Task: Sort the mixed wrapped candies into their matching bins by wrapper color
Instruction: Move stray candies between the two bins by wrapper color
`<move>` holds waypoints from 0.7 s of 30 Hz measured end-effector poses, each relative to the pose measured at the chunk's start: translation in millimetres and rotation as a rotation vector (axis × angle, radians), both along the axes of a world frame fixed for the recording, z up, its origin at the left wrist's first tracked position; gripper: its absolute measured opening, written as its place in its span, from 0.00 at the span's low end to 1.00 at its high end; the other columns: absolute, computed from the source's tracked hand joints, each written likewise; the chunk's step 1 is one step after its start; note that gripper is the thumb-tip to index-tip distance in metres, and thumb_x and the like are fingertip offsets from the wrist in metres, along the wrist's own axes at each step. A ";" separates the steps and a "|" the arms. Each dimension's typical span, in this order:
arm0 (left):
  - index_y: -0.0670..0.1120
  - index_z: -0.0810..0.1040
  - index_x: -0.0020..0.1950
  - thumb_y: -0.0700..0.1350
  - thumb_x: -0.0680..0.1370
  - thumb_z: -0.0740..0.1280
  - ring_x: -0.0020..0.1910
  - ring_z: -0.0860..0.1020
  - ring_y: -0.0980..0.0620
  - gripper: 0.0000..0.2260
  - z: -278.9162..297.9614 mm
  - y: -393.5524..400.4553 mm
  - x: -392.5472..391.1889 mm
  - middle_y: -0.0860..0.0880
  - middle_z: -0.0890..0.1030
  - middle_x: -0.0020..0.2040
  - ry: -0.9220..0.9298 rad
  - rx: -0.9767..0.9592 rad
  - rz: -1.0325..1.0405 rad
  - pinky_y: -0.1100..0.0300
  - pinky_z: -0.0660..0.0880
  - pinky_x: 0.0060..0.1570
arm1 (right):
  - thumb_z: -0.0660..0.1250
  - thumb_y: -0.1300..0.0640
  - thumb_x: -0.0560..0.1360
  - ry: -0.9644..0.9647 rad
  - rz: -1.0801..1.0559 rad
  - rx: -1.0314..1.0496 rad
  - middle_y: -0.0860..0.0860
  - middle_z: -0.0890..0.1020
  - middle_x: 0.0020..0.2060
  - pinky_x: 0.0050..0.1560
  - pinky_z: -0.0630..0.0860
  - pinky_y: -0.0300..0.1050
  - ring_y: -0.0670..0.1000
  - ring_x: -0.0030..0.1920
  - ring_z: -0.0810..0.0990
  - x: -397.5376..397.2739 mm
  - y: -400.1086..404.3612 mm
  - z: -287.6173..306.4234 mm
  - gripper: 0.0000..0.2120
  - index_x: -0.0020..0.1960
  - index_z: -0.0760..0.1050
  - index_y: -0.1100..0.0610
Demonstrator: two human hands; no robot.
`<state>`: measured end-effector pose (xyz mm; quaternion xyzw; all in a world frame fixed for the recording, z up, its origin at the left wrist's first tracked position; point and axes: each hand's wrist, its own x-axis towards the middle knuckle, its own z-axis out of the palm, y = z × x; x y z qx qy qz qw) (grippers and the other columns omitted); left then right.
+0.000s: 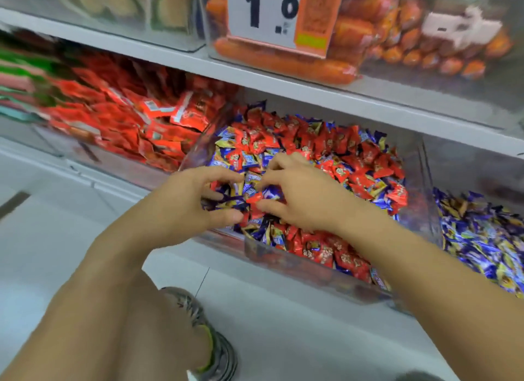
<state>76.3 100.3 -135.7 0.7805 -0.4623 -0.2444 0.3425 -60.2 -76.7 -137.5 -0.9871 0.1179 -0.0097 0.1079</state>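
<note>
A clear plastic bin (300, 263) on the lower shelf holds a mixed heap of red and blue-and-yellow wrapped candies (326, 153). Both hands are in its front left part. My left hand (184, 199) curls over a bunch of blue candies (226, 202), fingers and thumb closed around them. My right hand (295, 193) rests on the heap with its fingers bent; a red candy (255, 197) lies between its thumb and forefinger. To the right, a second bin (482, 239) holds blue-and-yellow candies only.
A bin of larger red packets (127, 119) stands to the left of the mixed bin. The shelf above carries orange sausages (283, 60) and a price card (263, 12). Below are the white floor and my shoe (209, 341).
</note>
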 end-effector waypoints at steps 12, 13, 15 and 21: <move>0.47 0.65 0.70 0.57 0.68 0.77 0.60 0.72 0.42 0.37 2.2 -55.3 -2.7 0.42 0.69 0.64 -0.556 0.324 -0.035 0.48 0.73 0.58 | 0.73 0.46 0.73 0.058 -0.108 0.107 0.43 0.80 0.41 0.48 0.76 0.44 0.43 0.42 0.78 -18.2 -14.2 44.4 0.12 0.52 0.79 0.51; 0.48 0.66 0.69 0.55 0.68 0.78 0.57 0.74 0.44 0.36 2.3 -56.6 -0.8 0.43 0.70 0.63 -0.509 0.274 -0.016 0.50 0.73 0.56 | 0.74 0.47 0.73 -0.001 -0.109 0.102 0.43 0.80 0.43 0.49 0.76 0.44 0.43 0.43 0.77 -11.8 -13.3 43.4 0.14 0.54 0.78 0.52; 0.50 0.70 0.68 0.52 0.67 0.79 0.48 0.76 0.50 0.32 5.4 -54.9 4.5 0.47 0.74 0.60 -0.415 0.190 -0.013 0.57 0.72 0.48 | 0.76 0.45 0.70 -0.035 -0.097 0.067 0.48 0.79 0.51 0.54 0.76 0.47 0.47 0.49 0.77 3.5 -12.4 36.7 0.22 0.61 0.75 0.51; 0.55 0.73 0.67 0.51 0.69 0.78 0.40 0.71 0.59 0.27 3.7 -42.8 11.5 0.51 0.78 0.55 -0.346 0.079 -0.011 0.67 0.64 0.37 | 0.74 0.35 0.67 0.059 -0.086 -0.119 0.51 0.69 0.59 0.56 0.74 0.50 0.53 0.57 0.72 28.0 -8.3 6.5 0.41 0.75 0.64 0.45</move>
